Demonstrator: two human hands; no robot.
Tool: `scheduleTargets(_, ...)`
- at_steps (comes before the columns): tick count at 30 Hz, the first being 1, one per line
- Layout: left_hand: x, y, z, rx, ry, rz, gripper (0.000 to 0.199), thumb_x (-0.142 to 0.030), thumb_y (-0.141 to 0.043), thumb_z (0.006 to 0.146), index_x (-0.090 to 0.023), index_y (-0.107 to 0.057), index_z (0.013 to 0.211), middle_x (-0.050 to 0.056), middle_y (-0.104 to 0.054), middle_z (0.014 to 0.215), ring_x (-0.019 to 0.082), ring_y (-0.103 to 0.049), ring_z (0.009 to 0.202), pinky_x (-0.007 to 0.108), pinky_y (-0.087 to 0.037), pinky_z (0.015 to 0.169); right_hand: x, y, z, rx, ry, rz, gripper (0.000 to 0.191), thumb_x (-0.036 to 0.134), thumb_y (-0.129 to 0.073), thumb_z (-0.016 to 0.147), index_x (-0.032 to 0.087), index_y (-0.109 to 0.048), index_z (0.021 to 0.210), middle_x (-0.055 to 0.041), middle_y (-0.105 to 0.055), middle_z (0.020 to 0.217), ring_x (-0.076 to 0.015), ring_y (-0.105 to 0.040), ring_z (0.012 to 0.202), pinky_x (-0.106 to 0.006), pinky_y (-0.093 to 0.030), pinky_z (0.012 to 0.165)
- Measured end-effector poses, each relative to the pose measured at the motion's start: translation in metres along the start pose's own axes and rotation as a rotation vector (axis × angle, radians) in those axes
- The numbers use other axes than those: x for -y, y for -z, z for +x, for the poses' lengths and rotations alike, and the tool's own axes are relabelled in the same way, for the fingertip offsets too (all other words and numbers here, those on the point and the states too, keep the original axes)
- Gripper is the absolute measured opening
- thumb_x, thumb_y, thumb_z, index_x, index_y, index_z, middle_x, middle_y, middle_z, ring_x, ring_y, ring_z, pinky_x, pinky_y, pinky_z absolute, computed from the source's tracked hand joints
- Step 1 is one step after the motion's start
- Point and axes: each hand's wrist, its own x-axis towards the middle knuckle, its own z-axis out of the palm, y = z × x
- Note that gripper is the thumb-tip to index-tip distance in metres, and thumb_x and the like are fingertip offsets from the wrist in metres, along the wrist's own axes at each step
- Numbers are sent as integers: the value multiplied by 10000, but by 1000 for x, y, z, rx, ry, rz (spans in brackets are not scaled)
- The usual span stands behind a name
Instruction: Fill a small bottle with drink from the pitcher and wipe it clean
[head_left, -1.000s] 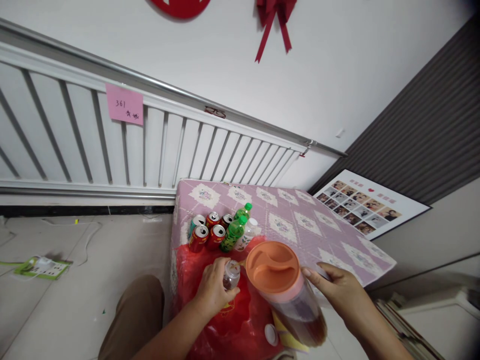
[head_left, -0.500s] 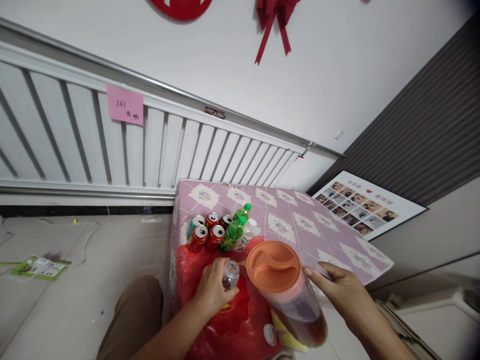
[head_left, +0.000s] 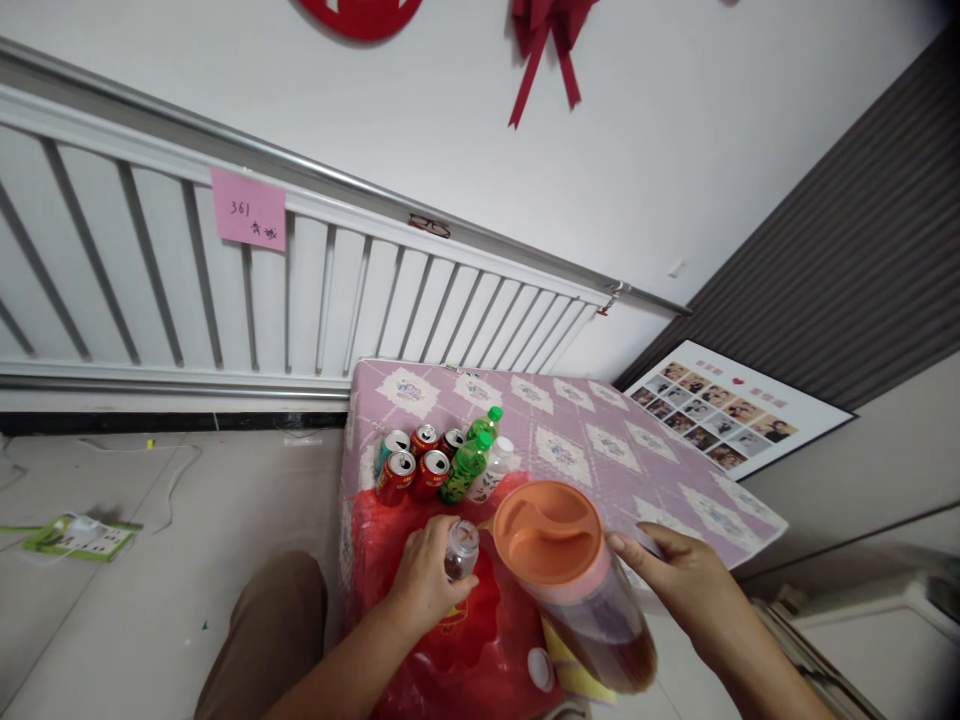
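My left hand (head_left: 429, 578) is wrapped round a small clear bottle (head_left: 462, 545), its open mouth facing up. My right hand (head_left: 671, 570) grips the handle of a clear pitcher (head_left: 592, 630) with an orange lid (head_left: 547, 532). The pitcher is tilted towards the bottle and holds brown liquid low in its body. Its spout is beside the bottle's mouth; whether liquid is flowing is too small to tell. Below both hands lies a red plastic sheet (head_left: 405, 680). A white cap (head_left: 540, 668) rests on the sheet near the pitcher.
Several drink cans (head_left: 433, 474), green bottles (head_left: 466, 468) and a white-capped bottle (head_left: 495, 468) stand on the bed-like surface (head_left: 592, 440) beyond my hands. A radiator (head_left: 322, 290) runs along the wall behind. A photo board (head_left: 739, 410) leans at the right.
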Motion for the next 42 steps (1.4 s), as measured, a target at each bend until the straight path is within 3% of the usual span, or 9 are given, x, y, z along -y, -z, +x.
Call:
scheduleTargets(19, 0, -2, 0, -9, 0, -9, 693, -166, -797, 606, -183, -519, 1240, 113, -647, 1248, 328, -605, 1146, 502, -458, 1016, -6, -3, 3, -42, 62, -22, 481, 617, -627, 725, 228, -427, 525, 59, -333, 516, -124, -349, 514, -241, -300, 468)
scheduleTargets(42, 0, -3, 0, -4, -1, -5, 692, -165, -791, 614, -220, -496, 1238, 93, -642, 1244, 315, -605, 1138, 488, -462, 1005, -1, -5, 3, -14, 15, 3, 442, 597, -645, 693, 225, -478, 522, 52, -351, 531, -130, -368, 517, -248, -294, 478)
